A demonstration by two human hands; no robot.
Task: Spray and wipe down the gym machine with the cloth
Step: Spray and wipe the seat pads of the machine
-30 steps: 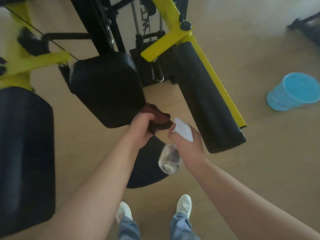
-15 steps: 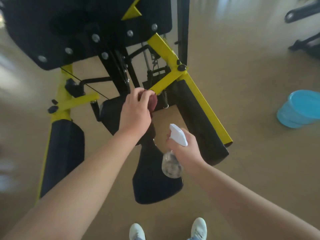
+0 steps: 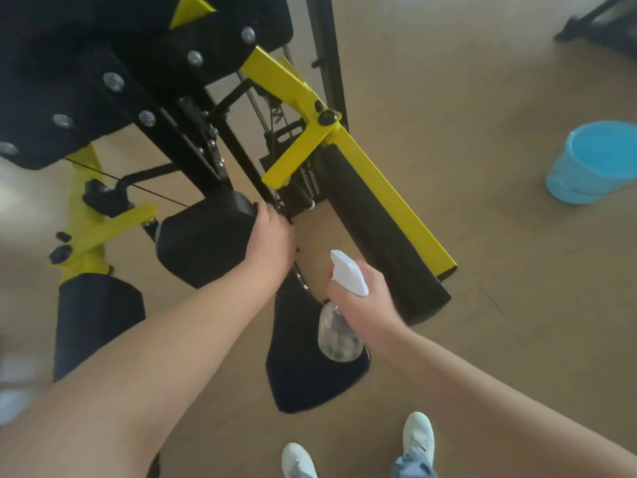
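Right hand (image 3: 362,301) — grip wrapped round clear spray bottle (image 3: 339,334). Left hand (image 3: 272,239) — against black pad (image 3: 203,243) of yellow gym machine (image 3: 379,188); grip hidden, cannot tell. Blue bucket (image 3: 593,163) on floor (image 3: 482,98).

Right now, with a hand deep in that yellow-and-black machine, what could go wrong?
The left hand reaches in between the black pad and the frame bars; fingers could get pinched if a part swings.
The right hand holds the spray bottle, nozzle pointing roughly toward the left hand; a squeeze may wet skin, not the pad.
The blue bucket sits on the floor nearby; a sidestep might knock it.
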